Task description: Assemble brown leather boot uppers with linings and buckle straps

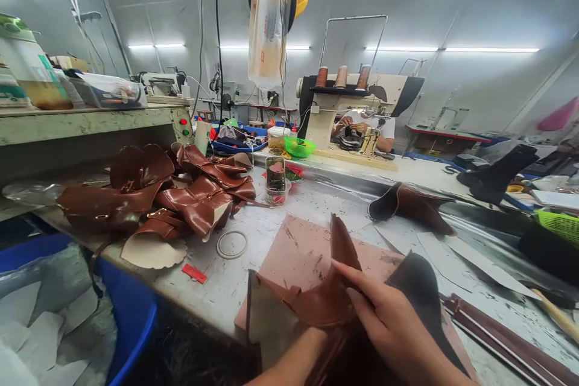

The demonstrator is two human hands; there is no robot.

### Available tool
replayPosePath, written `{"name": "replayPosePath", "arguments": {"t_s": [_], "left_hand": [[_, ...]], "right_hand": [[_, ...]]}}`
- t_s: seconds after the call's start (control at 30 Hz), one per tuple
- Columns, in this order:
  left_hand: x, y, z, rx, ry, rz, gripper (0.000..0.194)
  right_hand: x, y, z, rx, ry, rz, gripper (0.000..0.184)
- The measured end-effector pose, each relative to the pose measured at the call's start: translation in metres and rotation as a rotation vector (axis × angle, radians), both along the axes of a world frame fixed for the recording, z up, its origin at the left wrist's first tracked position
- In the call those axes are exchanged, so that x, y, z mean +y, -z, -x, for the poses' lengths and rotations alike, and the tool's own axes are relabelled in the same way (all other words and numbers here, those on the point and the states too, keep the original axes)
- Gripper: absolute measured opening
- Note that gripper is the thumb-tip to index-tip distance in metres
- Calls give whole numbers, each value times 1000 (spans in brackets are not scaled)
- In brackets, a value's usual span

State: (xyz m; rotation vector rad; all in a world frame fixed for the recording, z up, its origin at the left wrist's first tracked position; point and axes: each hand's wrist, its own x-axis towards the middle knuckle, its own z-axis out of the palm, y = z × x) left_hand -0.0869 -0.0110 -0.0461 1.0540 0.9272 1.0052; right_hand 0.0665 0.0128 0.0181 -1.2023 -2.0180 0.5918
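A brown leather boot upper point(332, 298) with a pale lining lies in front of me over a pink board point(298, 247). One pointed flap of it stands upright. My right hand point(384, 307) grips the leather at the base of this flap, its fingers closed along the edge. Of my left hand point(312, 341) only the wrist and forearm show, since the leather covers its fingers. Beside my right hand is a dark lining piece point(418, 289). To the left lies a heap of brown leather uppers point(194, 193), some with buckles.
A phone point(275, 174) leans in a clear cup behind the board. A metal ring point(232, 244) and a red strip point(194, 273) lie at left, above a blue bin point(131, 325). Another upper point(411, 205) lies at right. Behind a sewing machine point(357, 108), a person handles dark material.
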Motion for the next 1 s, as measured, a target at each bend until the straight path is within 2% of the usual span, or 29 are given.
{"name": "replayPosePath", "arguments": {"t_s": [0.1,0.2,0.27,0.37,0.47,0.5,0.53,0.57,0.6,0.67,0.73,0.8,0.83,0.87,0.93,1.0], "left_hand": [[-15,4,28,201,21,-122,7],[-33,15,55,192,-197,-10,27],[-43,22,65,162,-276,66,33],[-52,26,69,270,-333,10,31],[-54,31,68,276,-379,-42,37],[-54,34,67,271,-351,-73,40],[-54,36,67,280,-317,-116,41],[-53,38,66,302,-284,-160,41],[-53,38,66,335,-260,-191,40],[-53,33,68,415,-233,-219,37],[-55,13,72,496,-242,-259,36],[-57,-21,78,549,-294,-370,36],[-57,-43,81,547,-319,-459,38],[-58,-67,83,528,-284,-564,40],[-55,-116,80,541,-159,-771,29],[-50,-156,68,630,104,-913,29]], "right_hand": [[-10,19,-5,19,228,-64,34],[-15,31,-12,21,417,-91,34],[-18,32,-14,-5,425,-122,35],[-20,24,-13,-128,430,-190,37],[-25,14,-3,-322,446,-460,38],[-27,13,4,-372,362,-599,38],[-30,14,14,-409,214,-727,36],[-33,16,27,-425,31,-827,31],[-36,19,40,-446,-228,-903,24],[-39,24,65,-439,-430,-880,13],[-39,20,77,-478,-493,-789,20],[-38,3,72,-362,-509,-739,25],[-38,-9,64,-231,-492,-736,27],[-40,-22,53,-86,-462,-719,26],[-49,-42,30,150,-378,-668,19],[-63,-51,10,268,-296,-605,15]]}}
